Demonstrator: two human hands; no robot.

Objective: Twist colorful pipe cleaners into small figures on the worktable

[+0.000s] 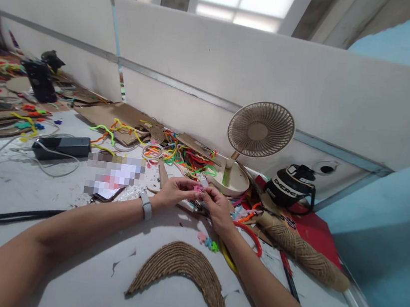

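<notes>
My left hand [174, 192] and my right hand [219, 211] meet over the middle of the table. Between their fingertips they pinch a small pink pipe-cleaner flower [198, 188], partly covered by the fingers. Closer to me lies a crescent [185, 260] faced with rows of brown twine. Just above its right side sit a pale pink flower [202, 236], a blue flower [209, 243] and a green flower [214, 247]. A red ring [254, 238] shows beside my right forearm, which partly hides a yellow one.
Behind my hands are a heap of coloured pipe cleaners [193, 158] and a beige fan [261, 130]. A twine roll [303, 252], a black jug [291, 186] and a red pen [287, 272] lie right. Left are a phone [116, 182], a black power bank [62, 147] and scissors [17, 217].
</notes>
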